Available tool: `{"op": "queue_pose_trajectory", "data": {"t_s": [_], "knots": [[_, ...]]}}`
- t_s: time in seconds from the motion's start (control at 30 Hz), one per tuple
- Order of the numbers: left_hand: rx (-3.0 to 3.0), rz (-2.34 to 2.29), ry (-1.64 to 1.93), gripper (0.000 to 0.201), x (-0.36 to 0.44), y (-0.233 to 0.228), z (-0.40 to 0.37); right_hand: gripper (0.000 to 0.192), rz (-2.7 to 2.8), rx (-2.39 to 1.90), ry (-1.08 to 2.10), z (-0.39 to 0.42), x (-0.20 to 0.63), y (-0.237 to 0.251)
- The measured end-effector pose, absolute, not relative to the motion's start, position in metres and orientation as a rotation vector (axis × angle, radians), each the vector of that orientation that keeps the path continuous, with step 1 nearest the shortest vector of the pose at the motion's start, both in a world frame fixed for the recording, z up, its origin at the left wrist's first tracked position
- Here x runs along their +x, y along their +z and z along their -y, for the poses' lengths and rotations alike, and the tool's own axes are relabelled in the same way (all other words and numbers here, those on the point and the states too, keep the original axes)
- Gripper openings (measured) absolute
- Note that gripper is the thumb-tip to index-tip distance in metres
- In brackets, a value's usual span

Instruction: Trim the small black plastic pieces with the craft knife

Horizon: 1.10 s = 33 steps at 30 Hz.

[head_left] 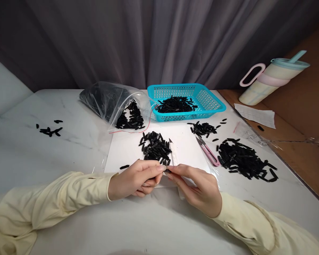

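Note:
My left hand [138,178] and my right hand [198,187] meet over the near edge of a white sheet [186,148], both pinching one small black piece [167,170] between their fingertips. A thin white blade-like tool [172,153] rises from my right hand's fingers toward the pile. Just beyond the hands lies a pile of small black pieces [155,147]. Pink thread snips [208,151] lie to the right of it.
A turquoise basket [210,102] holds black pieces at the back. A clear plastic bag [111,101] spills more beside it. A larger black pile [243,159] lies right, a small scatter [50,130] far left. A lidded cup [271,79] lies tilted on the wooden surface, by a paper slip [255,115].

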<state>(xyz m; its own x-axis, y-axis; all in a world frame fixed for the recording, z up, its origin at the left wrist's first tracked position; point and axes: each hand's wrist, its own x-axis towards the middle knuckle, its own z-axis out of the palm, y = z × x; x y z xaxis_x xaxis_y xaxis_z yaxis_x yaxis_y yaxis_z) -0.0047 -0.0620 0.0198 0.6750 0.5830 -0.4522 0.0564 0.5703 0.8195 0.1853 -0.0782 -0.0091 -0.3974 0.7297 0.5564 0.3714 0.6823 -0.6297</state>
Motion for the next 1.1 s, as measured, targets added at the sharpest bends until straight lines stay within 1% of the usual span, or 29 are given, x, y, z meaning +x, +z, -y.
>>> {"op": "queue_pose_trajectory", "data": {"t_s": [0.13,0.27,0.47,1.1], "knots": [[0.999,-0.78,0.348,0.034,-0.0056,0.0201,0.0629,0.018,1.99,-0.858,0.578,0.0781,0.1858,-0.0058],[1.055,-0.774,0.366,0.031,-0.0055,0.018,0.063,0.018,1.973,-0.803,0.545,0.0768,0.1863,-0.0062],[0.999,-0.778,0.346,0.035,-0.0067,0.0196,0.0626,0.026,1.975,-0.749,0.54,0.0757,0.1856,-0.0065],[1.062,-0.75,0.409,0.031,-0.0077,0.0152,0.0645,0.026,1.959,-0.786,0.536,0.0774,0.1871,-0.0077]]}}
